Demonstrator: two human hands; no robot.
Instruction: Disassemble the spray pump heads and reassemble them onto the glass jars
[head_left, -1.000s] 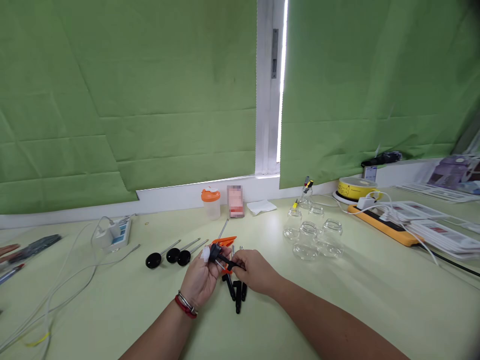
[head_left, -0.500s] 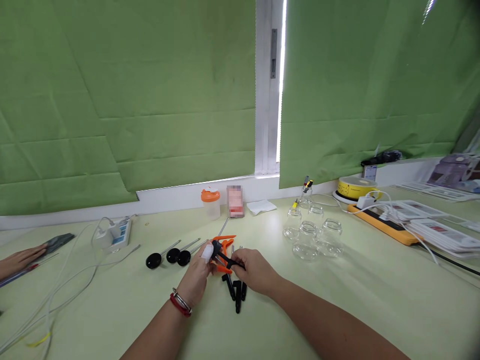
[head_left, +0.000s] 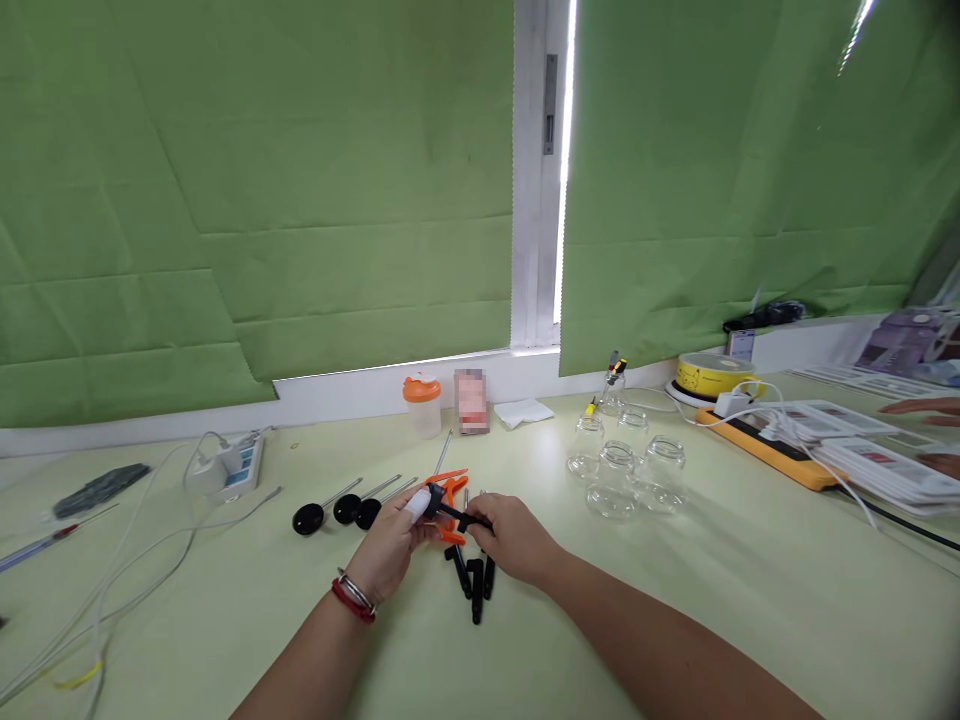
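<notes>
My left hand [head_left: 391, 535], with a white wrap on its thumb, is closed round a black fitting [head_left: 434, 499]. My right hand [head_left: 511, 536] pinches a black handle-like piece [head_left: 472, 522] that meets a thin rod from the fitting; whether they are joined I cannot tell. Orange plastic parts [head_left: 453, 487] lie behind and under my fingers, partly hidden. Just below my hands are several black crank-like handles [head_left: 477, 590]. Left of my left hand lie several black round discs with metal rods [head_left: 308, 518].
Several clear glass jars [head_left: 616, 480] stand to the right. Farther right are an orange power strip [head_left: 769, 447], a yellow tape roll [head_left: 714, 376] and a co-worker's hand [head_left: 924, 407]. An orange-lidded cup [head_left: 424, 410] stands at the back. White cables [head_left: 161, 545] cross the left side.
My hands stay close together, the black pieces between them slightly shifted. The co-worker's hand at the left has gone from view; a hand has appeared at the right edge.
</notes>
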